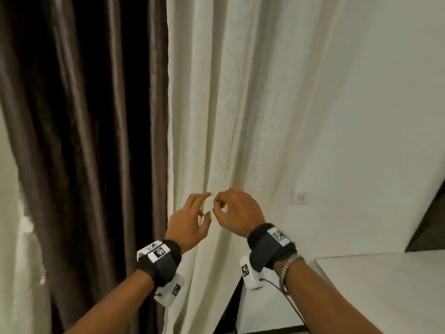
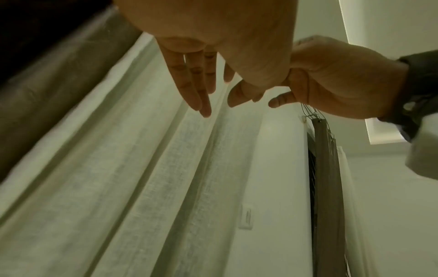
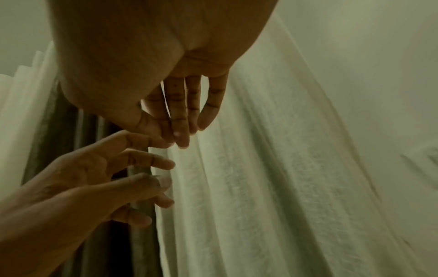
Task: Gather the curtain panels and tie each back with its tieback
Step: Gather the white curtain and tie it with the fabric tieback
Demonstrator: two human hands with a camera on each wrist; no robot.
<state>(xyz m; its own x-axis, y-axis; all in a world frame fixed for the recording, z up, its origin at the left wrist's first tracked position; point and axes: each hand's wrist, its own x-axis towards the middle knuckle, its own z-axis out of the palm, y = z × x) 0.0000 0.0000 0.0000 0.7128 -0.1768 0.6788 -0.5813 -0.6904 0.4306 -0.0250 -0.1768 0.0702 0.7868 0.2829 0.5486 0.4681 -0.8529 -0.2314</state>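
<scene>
A cream sheer curtain panel (image 1: 228,104) (image 2: 118,168) (image 3: 260,187) hangs in loose folds in front of me. A dark brown panel (image 1: 79,116) (image 2: 47,84) hangs to its left. Both hands are raised side by side in front of one cream fold. My left hand (image 1: 206,204) (image 2: 219,106) (image 3: 142,178) has its fingers spread and relaxed and holds nothing. My right hand (image 1: 218,204) (image 3: 176,139) (image 2: 331,80) is just to its right, fingers loosely curled, thumb close to the fingertips. No cloth shows between them. I see no tieback in any view.
A white wall with a socket plate (image 1: 298,196) (image 2: 246,217) lies right of the curtain. A white table (image 1: 385,285) stands at lower right. More cream cloth (image 1: 14,213) hangs at far left. The left wrist view shows a brownish strip with wire hooks (image 2: 324,168).
</scene>
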